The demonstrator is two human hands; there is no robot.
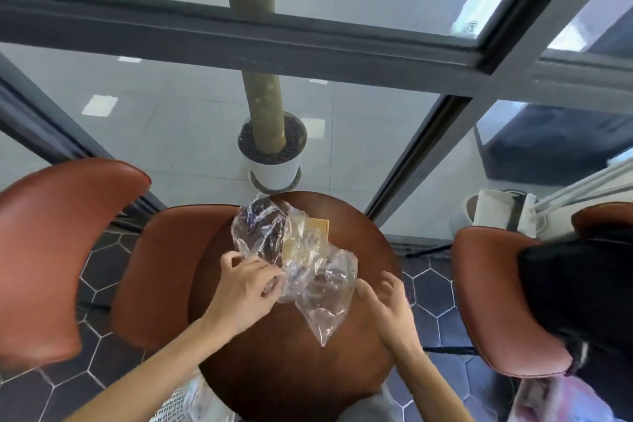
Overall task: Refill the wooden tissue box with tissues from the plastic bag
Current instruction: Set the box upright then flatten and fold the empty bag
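Note:
A crumpled clear plastic bag (310,271) lies across the middle of a small round dark wooden table (359,250). Under it, at the far side, a light wooden tissue box (320,227) shows only as a pale corner through the film. My left hand (245,288) pinches the bag's left edge between its fingers. My right hand (390,301) hovers just right of the bag with its fingers spread, holding nothing. No tissues can be made out inside the bag.
Brown leather chairs stand at the left (51,250), behind the table's left side (161,267) and at the right (496,301), the right one draped with a black garment (582,284). A potted tree (274,161) stands beyond the table by a glass wall.

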